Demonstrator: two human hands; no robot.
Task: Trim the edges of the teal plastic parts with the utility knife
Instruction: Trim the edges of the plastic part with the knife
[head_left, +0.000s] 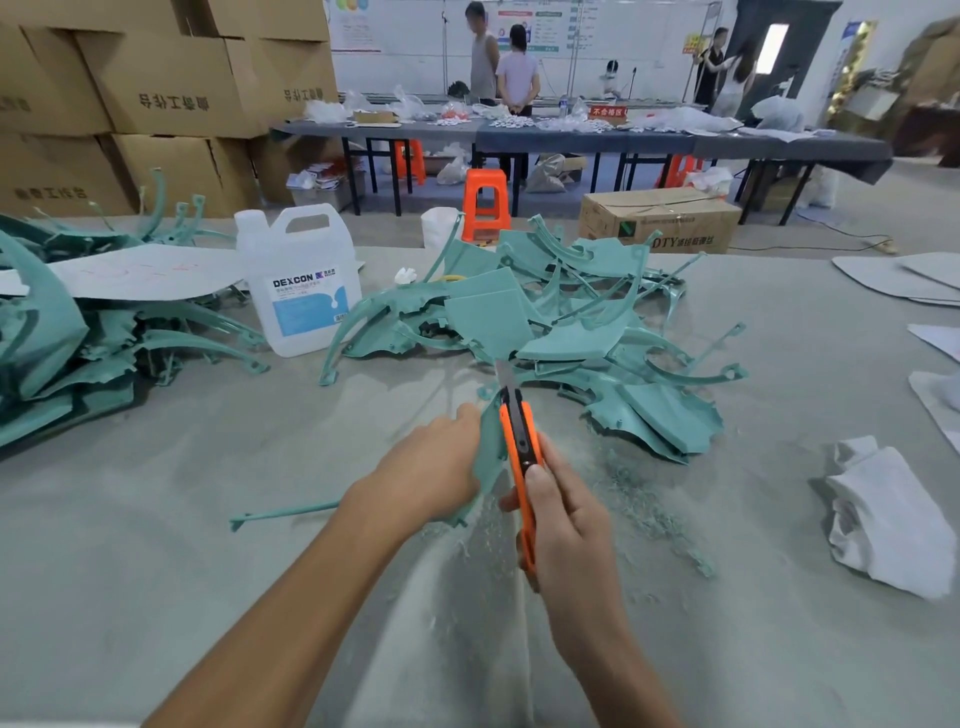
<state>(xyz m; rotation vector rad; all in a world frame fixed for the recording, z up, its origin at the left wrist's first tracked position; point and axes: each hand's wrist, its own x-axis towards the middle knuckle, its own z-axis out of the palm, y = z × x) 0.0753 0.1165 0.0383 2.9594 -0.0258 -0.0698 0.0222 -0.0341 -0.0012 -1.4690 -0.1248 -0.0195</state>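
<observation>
Utility knife (521, 441) in right hand (566, 525) points away, blade extended forward.

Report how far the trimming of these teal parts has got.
Done: teal shavings litter the table, so some edges have been cut. In hand: the left hand holds one teal part while the right hand runs the orange utility knife along it. Left: the centre pile looks untrimmed; the left heap's status is unclear.
</observation>
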